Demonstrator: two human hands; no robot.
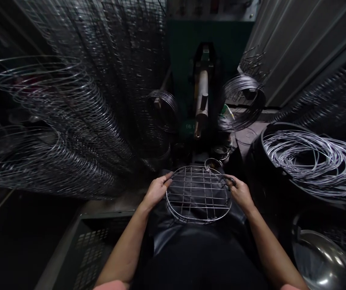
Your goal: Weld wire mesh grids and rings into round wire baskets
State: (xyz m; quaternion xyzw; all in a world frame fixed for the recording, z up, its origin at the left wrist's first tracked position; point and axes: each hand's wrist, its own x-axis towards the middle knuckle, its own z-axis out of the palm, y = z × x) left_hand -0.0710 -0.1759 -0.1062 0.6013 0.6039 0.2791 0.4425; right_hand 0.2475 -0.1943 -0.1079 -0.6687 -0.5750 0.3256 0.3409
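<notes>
A round wire rack point(199, 197) with crossing bars is held flat over my lap, which a dark apron point(197, 253) covers. At its left rim, my left hand point(157, 190) grips the wire between thumb and fingers. My right hand point(240, 193) closes on the opposite rim, with something dark at its fingertips. Just beyond the rack's far edge is a small metal ring point(213, 163). Farther ahead, the metal electrode arm point(202, 92) of a machine points down toward me.
Tall stacks of wire racks point(70, 108) crowd the left. A black tub point(269, 157) of loose wire rings point(315, 159) stands at right, above a shiny metal bowl point(324, 257). Wire coils point(242, 100) flank the machine. A plastic crate point(85, 249) sits lower left.
</notes>
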